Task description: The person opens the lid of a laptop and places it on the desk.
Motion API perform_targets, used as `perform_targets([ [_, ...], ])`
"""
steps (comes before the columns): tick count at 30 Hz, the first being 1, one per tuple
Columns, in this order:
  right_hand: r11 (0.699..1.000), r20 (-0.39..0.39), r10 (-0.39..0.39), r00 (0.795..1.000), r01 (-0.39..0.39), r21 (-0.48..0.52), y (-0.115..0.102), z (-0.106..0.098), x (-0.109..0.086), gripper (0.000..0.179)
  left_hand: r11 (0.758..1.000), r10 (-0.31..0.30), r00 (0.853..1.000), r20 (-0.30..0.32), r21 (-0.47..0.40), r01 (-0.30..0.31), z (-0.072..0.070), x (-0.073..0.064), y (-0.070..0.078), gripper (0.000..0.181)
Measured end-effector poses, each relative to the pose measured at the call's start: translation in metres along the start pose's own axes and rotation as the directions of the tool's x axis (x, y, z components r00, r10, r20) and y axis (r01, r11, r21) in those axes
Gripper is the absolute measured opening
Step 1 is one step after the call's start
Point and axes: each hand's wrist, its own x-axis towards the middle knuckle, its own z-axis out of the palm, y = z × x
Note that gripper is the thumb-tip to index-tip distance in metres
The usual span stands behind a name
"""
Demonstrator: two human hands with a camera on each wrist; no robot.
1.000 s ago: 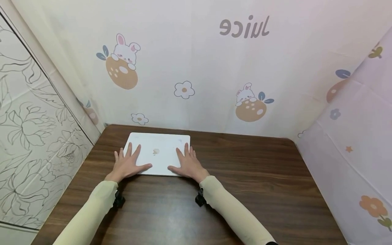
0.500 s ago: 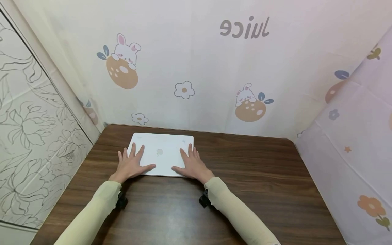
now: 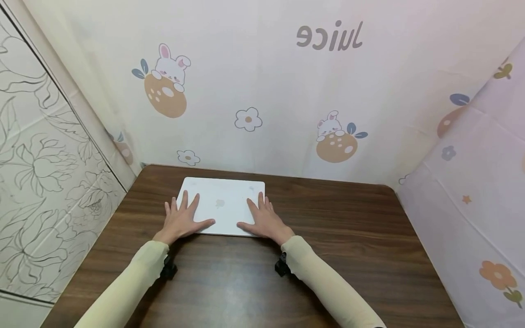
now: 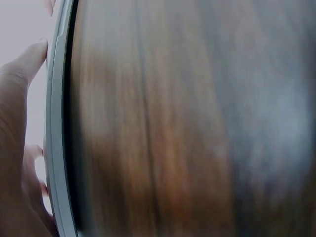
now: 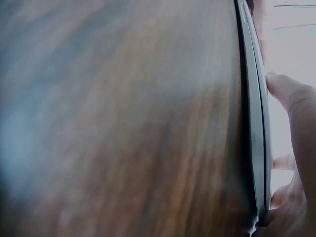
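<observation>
A closed silver laptop (image 3: 223, 215) with an apple logo on its lid lies flat near the back edge of the wooden table. My left hand (image 3: 182, 221) rests on the lid's left part, fingers spread and straight, thumb toward the middle. On the right part, my right hand (image 3: 265, 221) lies the same way, its outer fingers at the side edge. Both wrist views look along the laptop's thin front edge (image 4: 58, 118), with the left thumb (image 4: 30, 61) and the right thumb (image 5: 291, 94) on top of the lid.
The dark wooden table (image 3: 348, 237) extends to the right and in front of the laptop. Behind it hangs a printed curtain (image 3: 279, 91), with another flower-printed curtain (image 3: 471, 191) at the right. A panel with line-drawn flowers (image 3: 41, 173) borders the left side.
The laptop has slid to the right along the table, with both hands moving along on its lid. The spread of the fingers looks the same.
</observation>
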Motion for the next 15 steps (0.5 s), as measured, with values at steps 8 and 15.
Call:
perform_targets([
  [8,1.0,0.0,-0.009,1.0,0.009,-0.008,0.007,-0.003,-0.005,0.099,1.0,0.006,1.0,-0.008,0.011,-0.006,0.003,0.0,0.008,0.119],
  [15,1.0,-0.003,-0.001,1.0,0.001,-0.02,0.012,-0.003,-0.009,0.099,1.0,0.002,1.0,-0.018,0.006,-0.002,0.005,-0.002,0.017,0.119],
])
